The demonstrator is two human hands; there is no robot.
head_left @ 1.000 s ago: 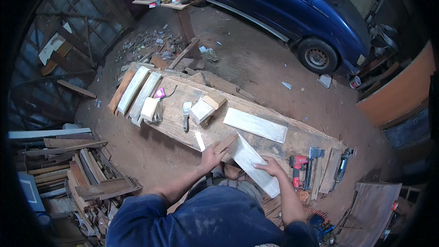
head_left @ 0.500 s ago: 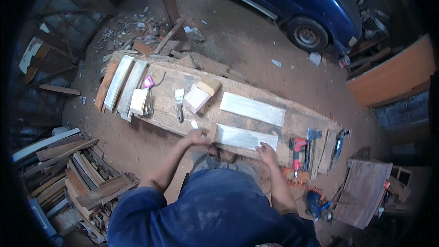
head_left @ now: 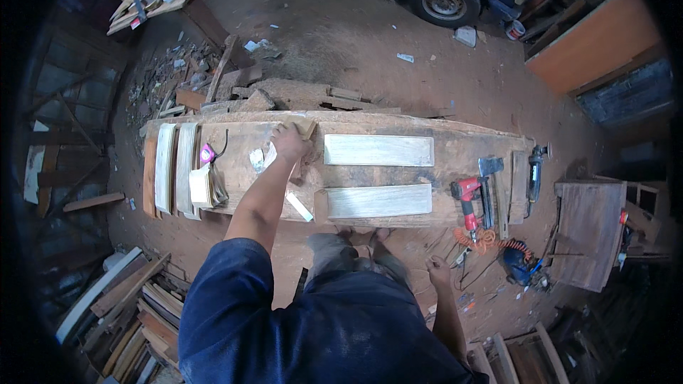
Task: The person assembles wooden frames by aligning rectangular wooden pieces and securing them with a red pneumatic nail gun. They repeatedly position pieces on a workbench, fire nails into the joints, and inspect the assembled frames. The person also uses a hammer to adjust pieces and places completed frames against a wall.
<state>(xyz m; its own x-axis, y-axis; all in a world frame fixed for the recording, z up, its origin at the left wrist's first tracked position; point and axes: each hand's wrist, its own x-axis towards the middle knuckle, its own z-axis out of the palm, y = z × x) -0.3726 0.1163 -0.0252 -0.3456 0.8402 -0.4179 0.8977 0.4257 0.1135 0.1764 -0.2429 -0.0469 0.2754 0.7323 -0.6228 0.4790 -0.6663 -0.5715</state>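
Note:
Stretched over the bench, my left hand point(head_left: 290, 144) closes on a small wooden block point(head_left: 306, 127) near the far edge. Beneath my wrist lie other pieces, partly hidden, and a putty knife point(head_left: 257, 160) shows only its blade. My right hand point(head_left: 439, 270) hangs off the bench's near side, empty, fingers loosely apart. In front of me lies a pale board point(head_left: 379, 201) with a short brown end piece point(head_left: 321, 206) upright at its left end. A second pale board point(head_left: 379, 150) lies parallel behind it. A white strip point(head_left: 299, 207) rests left of the end piece.
On the bench's right are a red nail gun point(head_left: 469, 203) with a coiled orange hose point(head_left: 485, 242) and an angle grinder point(head_left: 535, 174). Its left holds a pink tape measure point(head_left: 207, 153), sandpaper sheets point(head_left: 206, 186) and long boards point(head_left: 166, 168). Scrap wood point(head_left: 139, 313) is piled lower left.
My left hand has left the near board's left end and reached far across to the block. My right hand has let go of that board and dropped beside the bench. The view has turned.

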